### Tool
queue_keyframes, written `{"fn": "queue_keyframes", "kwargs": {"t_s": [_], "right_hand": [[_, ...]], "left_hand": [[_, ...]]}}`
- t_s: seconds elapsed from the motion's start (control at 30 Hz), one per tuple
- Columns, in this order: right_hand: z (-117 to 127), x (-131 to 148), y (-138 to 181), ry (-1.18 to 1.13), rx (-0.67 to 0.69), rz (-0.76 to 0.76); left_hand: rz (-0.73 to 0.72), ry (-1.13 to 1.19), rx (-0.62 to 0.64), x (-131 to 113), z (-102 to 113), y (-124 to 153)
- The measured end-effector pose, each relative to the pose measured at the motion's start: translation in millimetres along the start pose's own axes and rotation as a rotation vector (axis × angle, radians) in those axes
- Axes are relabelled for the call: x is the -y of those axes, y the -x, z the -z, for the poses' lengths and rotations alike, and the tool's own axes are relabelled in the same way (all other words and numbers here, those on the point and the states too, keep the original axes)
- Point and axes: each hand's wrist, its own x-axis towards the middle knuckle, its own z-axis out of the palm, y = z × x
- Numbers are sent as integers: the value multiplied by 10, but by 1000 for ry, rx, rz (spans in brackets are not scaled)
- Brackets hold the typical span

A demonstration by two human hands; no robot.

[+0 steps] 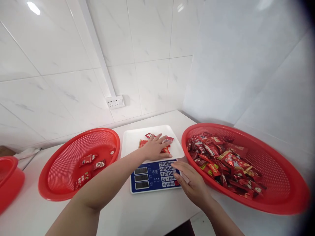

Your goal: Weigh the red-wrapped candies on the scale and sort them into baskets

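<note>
A blue-fronted digital scale (152,177) with a white weighing tray (130,142) stands on the white counter. Several red snack packets (142,143) lie on the tray. My left hand (155,147) lies flat over those packets, fingers spread and touching them. My right hand (190,180) rests open at the scale's right front corner, fingertips by the keypad (165,170). To the right, a large red perforated basket (278,196) holds a heap of red packets (223,160). To the left, another red basket (59,190) holds a few packets (89,160).
The tiled wall corner rises just behind the scale, with a wall socket (115,102) on the left wall. Part of a third red basin (8,180) shows at the far left edge. The counter's front edge runs just below my right forearm.
</note>
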Motion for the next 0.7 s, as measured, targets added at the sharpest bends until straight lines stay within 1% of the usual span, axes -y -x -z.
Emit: {"fn": "queue_keyframes", "kwargs": {"t_s": [0.1, 0.17, 0.27, 0.37, 0.43, 0.5, 0.6, 0.7], "right_hand": [[19, 5, 17, -29, 11, 11], [41, 0, 40, -47, 17, 8], [81, -10, 87, -74, 13, 9], [120, -22, 154, -111, -18, 23], [137, -35, 215, -142, -31, 29], [143, -56, 284, -176, -25, 28], [138, -91, 380, -209, 12, -3], [129, -114, 435, -212, 43, -37]], "left_hand": [[0, -17, 6, -40, -54, -39], [30, -27, -5, -27, -62, 7], [79, -38, -31, 5, -6, 185], [170, -49, -71, 96, 116, 488], [292, -69, -110, 240, 213, 760], [463, -104, -164, 460, 312, 1089], [768, -170, -233, 854, 456, 1682], [1078, -210, -250, 1161, 577, 2317]]}}
